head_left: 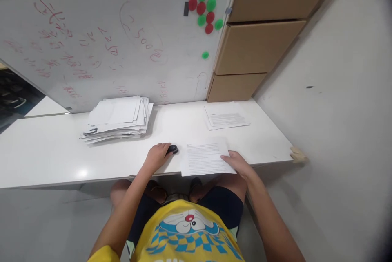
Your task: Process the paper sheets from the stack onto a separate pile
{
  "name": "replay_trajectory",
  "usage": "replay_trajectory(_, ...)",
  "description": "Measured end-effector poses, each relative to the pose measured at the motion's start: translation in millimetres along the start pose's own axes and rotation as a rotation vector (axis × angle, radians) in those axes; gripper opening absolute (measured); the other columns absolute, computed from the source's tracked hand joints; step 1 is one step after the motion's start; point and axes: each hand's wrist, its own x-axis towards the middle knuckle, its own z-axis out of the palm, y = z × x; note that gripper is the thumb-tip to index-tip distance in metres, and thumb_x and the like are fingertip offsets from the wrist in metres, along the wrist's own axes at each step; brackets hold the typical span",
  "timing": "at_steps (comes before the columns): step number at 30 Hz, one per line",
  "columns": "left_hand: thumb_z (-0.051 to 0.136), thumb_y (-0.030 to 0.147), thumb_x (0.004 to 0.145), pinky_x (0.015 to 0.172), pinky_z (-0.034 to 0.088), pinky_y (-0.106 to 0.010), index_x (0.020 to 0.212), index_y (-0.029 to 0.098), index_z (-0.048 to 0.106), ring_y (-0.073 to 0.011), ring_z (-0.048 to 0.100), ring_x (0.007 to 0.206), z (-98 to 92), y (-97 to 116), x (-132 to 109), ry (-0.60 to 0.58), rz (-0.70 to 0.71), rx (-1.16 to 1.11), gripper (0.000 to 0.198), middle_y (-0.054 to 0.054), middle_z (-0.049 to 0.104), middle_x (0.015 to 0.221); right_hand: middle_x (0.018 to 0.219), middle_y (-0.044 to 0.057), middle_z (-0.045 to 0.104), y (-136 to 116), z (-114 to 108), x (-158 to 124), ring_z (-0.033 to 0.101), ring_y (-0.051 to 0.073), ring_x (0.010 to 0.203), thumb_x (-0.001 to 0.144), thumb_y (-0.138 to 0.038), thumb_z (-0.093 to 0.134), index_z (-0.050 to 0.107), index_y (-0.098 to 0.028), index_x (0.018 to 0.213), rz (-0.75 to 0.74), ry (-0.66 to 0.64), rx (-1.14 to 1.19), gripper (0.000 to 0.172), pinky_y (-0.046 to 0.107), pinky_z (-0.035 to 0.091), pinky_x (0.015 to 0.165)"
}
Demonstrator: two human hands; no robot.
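Note:
My left hand (157,157) is closed around a small black stapler (173,148) on the white table, with only its rounded end showing past the fingers. To its right lies a printed sheet of paper (203,159), its near edge reaching the table's front edge. My right hand (239,164) pinches this sheet by its right side, thumb on top and fingers underneath. A small gap separates the stapler from the sheet's left edge. Whether more than one sheet is in the grip, I cannot tell.
A thick pile of papers (118,117) stands at the back left. Several printed sheets (228,117) lie at the back right. Behind the table are a whiteboard (171,74) with round magnets and stacked cardboard boxes (245,49). A wall (330,102) bounds the right side.

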Motion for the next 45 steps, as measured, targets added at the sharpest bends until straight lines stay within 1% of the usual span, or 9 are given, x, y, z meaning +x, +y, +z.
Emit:
replay_trajectory(5, 0.055, 0.032, 0.092, 0.071, 0.044, -0.034, 0.105, 0.018, 0.055, -0.0237, 0.062, 0.085, 5.1, -3.0, -1.5, 0.003, 0.046, 0.069, 0.019, -0.007, 0.066, 0.09, 0.088, 0.01, 0.076, -5.4, 3.6, 0.0, 0.07, 0.031, 0.087, 0.063, -0.042, 0.073, 0.074, -0.012, 0.091, -0.014, -0.052, 0.058, 0.041, 0.041, 0.053, 0.08)
replay_trajectory(11, 0.053, 0.033, 0.094, 0.074, 0.043, -0.035, 0.107, 0.017, 0.054, -0.0232, 0.062, 0.087, 12.9, -7.6, -2.9, 0.066, 0.057, 0.024, 0.021, -0.008, 0.065, 0.095, 0.09, 0.011, 0.076, -11.7, 7.5, -5.5, 0.069, 0.031, 0.089, 0.064, -0.044, 0.074, 0.074, -0.012, 0.09, 0.006, -0.075, 0.02, 0.041, 0.042, 0.053, 0.08)
replay_trajectory(17, 0.055, 0.033, 0.092, 0.075, 0.045, -0.035, 0.109, 0.018, 0.056, -0.0234, 0.063, 0.088, 14.8, -7.6, -2.3, 0.068, 0.036, 0.014, 0.023, -0.008, 0.066, 0.097, 0.091, 0.011, 0.076, -9.7, 16.5, -4.9, 0.069, 0.031, 0.085, 0.065, -0.041, 0.072, 0.073, -0.012, 0.089, 0.028, -0.073, -0.033, 0.039, 0.04, 0.052, 0.076)
replay_trajectory(25, 0.044, 0.034, 0.097, 0.083, 0.047, -0.036, 0.127, 0.022, 0.055, -0.0219, 0.063, 0.104, 12.4, -9.1, -5.2, 0.15, 0.091, -0.181, 0.034, -0.007, 0.068, 0.115, 0.097, 0.012, 0.076, -8.8, 21.7, -13.7, 0.069, 0.031, 0.09, 0.065, -0.043, 0.073, 0.074, -0.013, 0.094, 0.014, -0.124, 0.014, 0.042, 0.041, 0.053, 0.078)
replay_trajectory(33, 0.042, 0.029, 0.097, 0.083, 0.048, -0.038, 0.126, 0.022, 0.058, -0.0219, 0.065, 0.102, 16.3, -11.2, 0.6, 0.106, 0.159, -0.149, 0.033, -0.008, 0.069, 0.114, 0.092, 0.01, 0.076, 0.0, 25.1, -11.9, 0.068, 0.03, 0.09, 0.068, -0.041, 0.071, 0.074, -0.013, 0.096, 0.027, -0.072, 0.021, 0.041, 0.041, 0.053, 0.081)
replay_trajectory(37, 0.039, 0.032, 0.099, 0.086, 0.049, -0.039, 0.128, 0.02, 0.057, -0.0229, 0.064, 0.106, 18.3, -12.3, -0.5, 0.172, 0.16, -0.131, 0.036, -0.01, 0.068, 0.117, 0.09, 0.009, 0.076, -0.4, 26.3, -10.2, 0.068, 0.03, 0.087, 0.069, -0.04, 0.069, 0.074, -0.013, 0.096, 0.003, -0.056, -0.006, 0.039, 0.041, 0.053, 0.08)
replay_trajectory(41, 0.042, 0.03, 0.097, 0.091, 0.049, -0.039, 0.129, 0.023, 0.056, -0.0226, 0.061, 0.115, 18.9, -12.3, -5.8, 0.268, 0.153, -0.156, 0.035, -0.009, 0.066, 0.122, 0.089, 0.009, 0.076, -9.8, 13.4, -10.5, 0.068, 0.03, 0.088, 0.07, -0.041, 0.069, 0.075, -0.014, 0.094, -0.019, -0.105, -0.058, 0.038, 0.042, 0.052, 0.082)
replay_trajectory(43, 0.044, 0.028, 0.096, 0.091, 0.05, -0.039, 0.127, 0.024, 0.057, -0.022, 0.061, 0.114, 19.1, -13.7, -8.1, 0.323, 0.165, -0.189, 0.034, -0.009, 0.067, 0.12, 0.092, 0.008, 0.076, -15.0, -3.7, -7.5, 0.068, 0.03, 0.09, 0.069, -0.042, 0.069, 0.074, -0.015, 0.096, -0.037, -0.125, -0.076, 0.038, 0.042, 0.052, 0.084)
replay_trajectory(45, 0.045, 0.025, 0.095, 0.091, 0.05, -0.039, 0.125, 0.023, 0.058, -0.022, 0.062, 0.113, 19.2, -15.8, -9.8, 0.392, 0.174, -0.22, 0.033, -0.009, 0.068, 0.117, 0.092, 0.009, 0.076, -20.7, -28.8, 1.6, 0.068, 0.03, 0.092, 0.068, -0.041, 0.07, 0.074, -0.015, 0.096, -0.06, -0.075, -0.103, 0.039, 0.042, 0.052, 0.085)
